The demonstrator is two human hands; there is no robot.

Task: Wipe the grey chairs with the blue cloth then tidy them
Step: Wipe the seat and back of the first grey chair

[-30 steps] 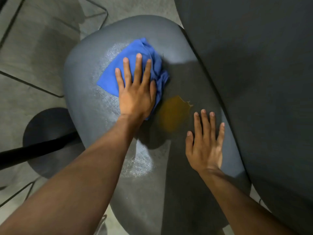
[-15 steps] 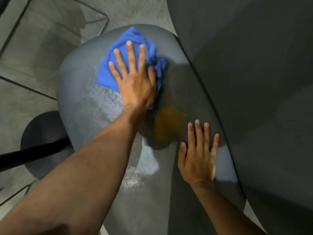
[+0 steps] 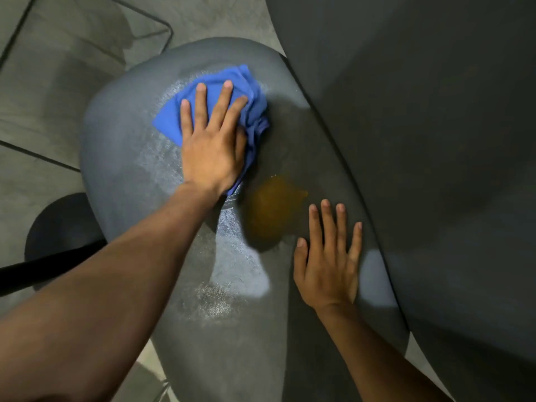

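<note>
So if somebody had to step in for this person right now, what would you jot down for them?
Left hand: flat, fingers straight, pressing the blue cloth on the far part of the grey chair seat.
Right hand: flat and empty on the seat's near right side, steadying it.
Done: damp wipe streaks show beside the cloth and nearer the middle of the seat.
Left: the orange-brown stain between the two hands is not wiped yet; then the second grey chair on the right, then tidying both.

Grey tiled floor [image 3: 37,117] with dark grout lines at left. Round black base [image 3: 58,224] with black pole [image 3: 43,266] at lower left. Thin wire frame [image 3: 139,30] at the top-left corner.
</note>
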